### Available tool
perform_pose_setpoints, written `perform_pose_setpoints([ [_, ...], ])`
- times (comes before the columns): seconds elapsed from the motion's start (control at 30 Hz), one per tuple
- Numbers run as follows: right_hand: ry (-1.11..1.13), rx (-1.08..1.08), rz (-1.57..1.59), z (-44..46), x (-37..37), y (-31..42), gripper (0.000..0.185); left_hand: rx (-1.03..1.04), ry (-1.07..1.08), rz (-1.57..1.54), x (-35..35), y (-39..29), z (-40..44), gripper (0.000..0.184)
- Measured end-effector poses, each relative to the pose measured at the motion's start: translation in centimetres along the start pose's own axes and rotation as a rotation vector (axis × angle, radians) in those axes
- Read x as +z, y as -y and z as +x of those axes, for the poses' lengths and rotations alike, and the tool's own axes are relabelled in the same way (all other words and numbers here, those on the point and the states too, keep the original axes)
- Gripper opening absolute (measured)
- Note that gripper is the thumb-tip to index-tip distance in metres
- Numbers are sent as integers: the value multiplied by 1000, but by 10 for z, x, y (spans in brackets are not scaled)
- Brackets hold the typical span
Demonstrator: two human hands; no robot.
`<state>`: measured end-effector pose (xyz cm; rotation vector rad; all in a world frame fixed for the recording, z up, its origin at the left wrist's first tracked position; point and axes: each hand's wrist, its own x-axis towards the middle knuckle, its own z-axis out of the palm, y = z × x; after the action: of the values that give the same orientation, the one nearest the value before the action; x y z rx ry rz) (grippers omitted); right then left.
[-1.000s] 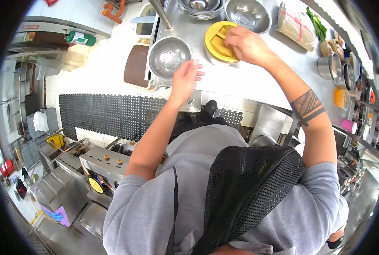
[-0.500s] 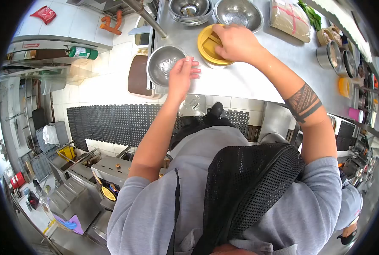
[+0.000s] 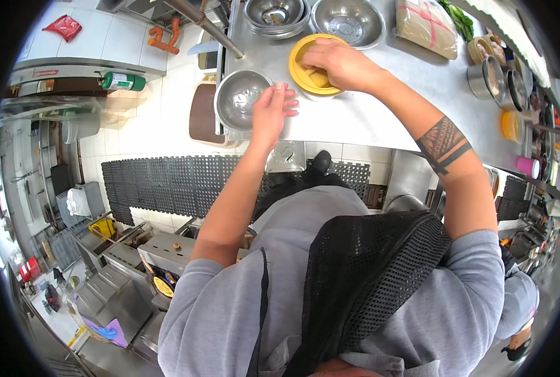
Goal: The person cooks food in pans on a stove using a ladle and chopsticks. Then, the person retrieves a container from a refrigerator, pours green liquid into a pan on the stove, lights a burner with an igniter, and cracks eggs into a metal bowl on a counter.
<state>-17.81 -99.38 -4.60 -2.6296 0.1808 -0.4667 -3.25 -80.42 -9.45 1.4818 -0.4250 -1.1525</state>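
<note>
"Yellow round-rimmed, plastic-looking container (image 3: 295, 70): where am I seeing it?"

"It's sitting on the steel counter (image 3: 368, 119), under the right hand (image 3: 346, 65). Those fingers are curling inside its rim; I can't tell whether they're gripping anything."

"And the left hand (image 3: 271, 116)?"

"Its fingers are spreading loosely, hovering beside a small round steel bowl (image 3: 236, 103); I can't judge contact."

"Farther off?"

"I'm seeing stacked steel bowls (image 3: 279, 26), a wide steel bowl (image 3: 349, 24), a clear-wrapped beige package (image 3: 426, 30) and leafy greens (image 3: 459, 22) lying beyond."
</note>
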Motion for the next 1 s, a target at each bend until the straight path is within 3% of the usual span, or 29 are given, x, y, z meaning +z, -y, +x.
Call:
perform_pose_setpoints([
  [0.1,1,174,-47,3,4,6,23,17,-17,-9,9,-4,2,48],
  [0.17,16,14,-81,3,-4,8,15,2,-3,-20,9,-5,6,49],
  [0.2,16,14,-81,4,-8,6,15,-8,8,-35,9,-5,9,50],
  [0.27,-29,-188,-39,3,-20,1,19,-15,-1,-45,10,-3,15,51],
  [0.33,-93,-201,-74,-2,-34,-6,21,-19,-9,-54,13,-8,17,51],
  [0.4,-359,-59,-128,-19,-48,-20,24,-57,-1,-5,20,-22,19,48],
  [0.47,-564,245,18,-50,-52,-25,22,-88,4,16,21,-33,26,43],
  [0.53,-663,780,389,-83,-49,-5,21,-119,12,42,19,-43,36,39],
  [0.67,-1159,788,1308,-173,50,-27,24,-155,92,213,16,-60,58,26],
  [0.73,-1289,871,1565,-192,81,-7,23,-183,148,308,13,-62,71,24],
  [0.87,-1428,918,1695,-206,110,16,24,-131,232,441,18,-68,79,14],
  [0.93,-1003,1463,1252,-207,95,36,21,-130,206,405,16,-69,82,12],
  [1.0,-1113,1513,1187,-220,100,46,19,-108,259,466,17,-78,79,12],
])
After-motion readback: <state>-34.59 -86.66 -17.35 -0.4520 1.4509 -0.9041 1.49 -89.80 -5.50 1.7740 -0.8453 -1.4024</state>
